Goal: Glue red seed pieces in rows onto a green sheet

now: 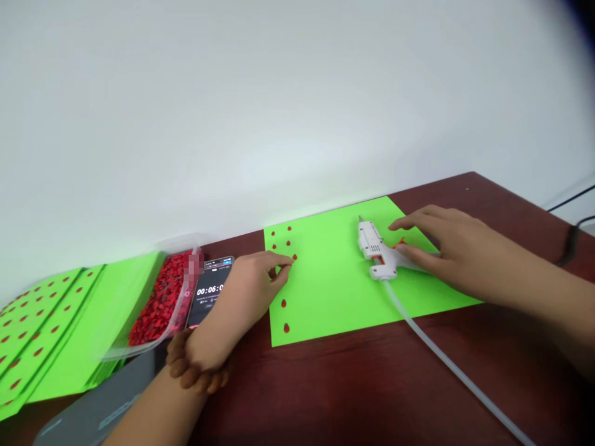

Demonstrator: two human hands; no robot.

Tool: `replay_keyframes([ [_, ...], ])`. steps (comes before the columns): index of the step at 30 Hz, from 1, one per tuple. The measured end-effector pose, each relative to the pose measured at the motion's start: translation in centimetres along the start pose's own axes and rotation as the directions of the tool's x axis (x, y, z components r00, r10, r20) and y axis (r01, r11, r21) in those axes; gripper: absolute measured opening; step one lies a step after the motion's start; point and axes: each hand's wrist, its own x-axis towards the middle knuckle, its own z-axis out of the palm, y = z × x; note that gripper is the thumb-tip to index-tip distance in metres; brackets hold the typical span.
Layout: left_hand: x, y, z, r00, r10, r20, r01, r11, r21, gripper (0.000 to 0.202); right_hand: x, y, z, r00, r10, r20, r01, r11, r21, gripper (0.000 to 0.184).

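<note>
My left hand [260,282], a beaded bracelet [194,370] on its wrist, has thumb and forefinger pinched on a small red piece [294,257] at the surface of a bright green sheet [330,303]. Several more red pieces with dark marks, one of them a red piece [286,327] near the lower corner, dot the sheet's left side. A white glue gun [370,240] with an orange trigger lies on the sheet, a pale glue stick [441,359] trailing from its back. Over its handle, my right hand [432,238] is open, fingers apart, the thumb close to the trigger.
To the left, a clear plastic tub [160,342] holds many red pieces. Beside it lies a phone [209,294] showing a timer. Green sheets [102,328], some dotted red, are stacked farther left, behind a dark grey object [111,396]. Black cables [574,238] run at the right.
</note>
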Motion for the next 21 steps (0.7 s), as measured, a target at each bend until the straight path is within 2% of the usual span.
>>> replay_keyframes([
  [7,-0.1,-0.3,1.0,0.999,0.027,0.028,-0.029,0.998,0.062,0.02,0.1,0.2,-0.1,0.999,0.026,0.018,-0.026,1.0,-0.01,0.051],
  [13,-0.1,-0.4,1.1,0.999,-0.033,0.031,0.029,0.992,0.121,0.018,0.0,0.1,-0.1,1.0,0.025,0.01,-0.024,1.0,-0.008,0.051],
  [21,-0.7,-0.4,1.1,0.999,-0.034,-0.021,0.039,0.967,0.25,0.02,0.0,-0.1,-0.2,0.999,0.032,-0.011,-0.032,0.999,-0.001,0.051],
])
